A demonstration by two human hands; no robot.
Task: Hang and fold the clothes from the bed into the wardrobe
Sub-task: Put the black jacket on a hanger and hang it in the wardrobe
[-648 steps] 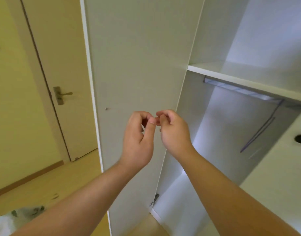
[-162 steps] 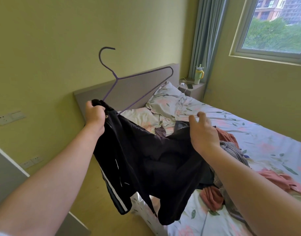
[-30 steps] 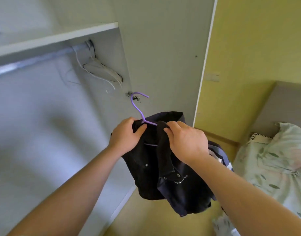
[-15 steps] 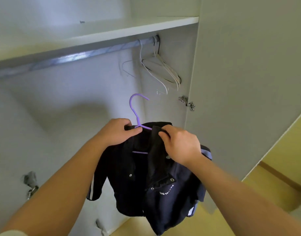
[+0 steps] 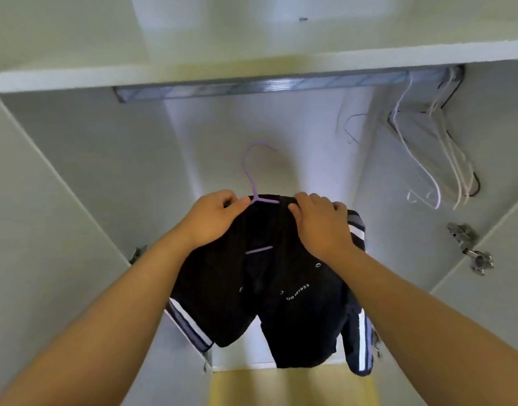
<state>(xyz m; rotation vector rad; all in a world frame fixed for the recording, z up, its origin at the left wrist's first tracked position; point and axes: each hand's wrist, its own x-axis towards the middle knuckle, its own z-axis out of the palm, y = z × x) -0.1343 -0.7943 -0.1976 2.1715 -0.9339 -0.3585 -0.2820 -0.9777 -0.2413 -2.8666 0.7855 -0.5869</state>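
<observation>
Now: your left hand [image 5: 214, 218] and right hand [image 5: 319, 222] grip the jacket [image 5: 284, 291] shoulders; lift level, then hook the hanger [image 5: 265, 200] over the rail [image 5: 252, 88] above them.

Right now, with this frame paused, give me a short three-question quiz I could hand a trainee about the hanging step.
1. True or false: the hook of the purple hanger is already over the rail.
2. Where on the rail do the spare white hangers hang? A: left end. B: right end. C: middle.
3. What do the left hand and the right hand grip?
Key: 1 false, the hook is below the rail. 2 B. 3 the dark jacket, at its top where it sits on the purple hanger.
</observation>
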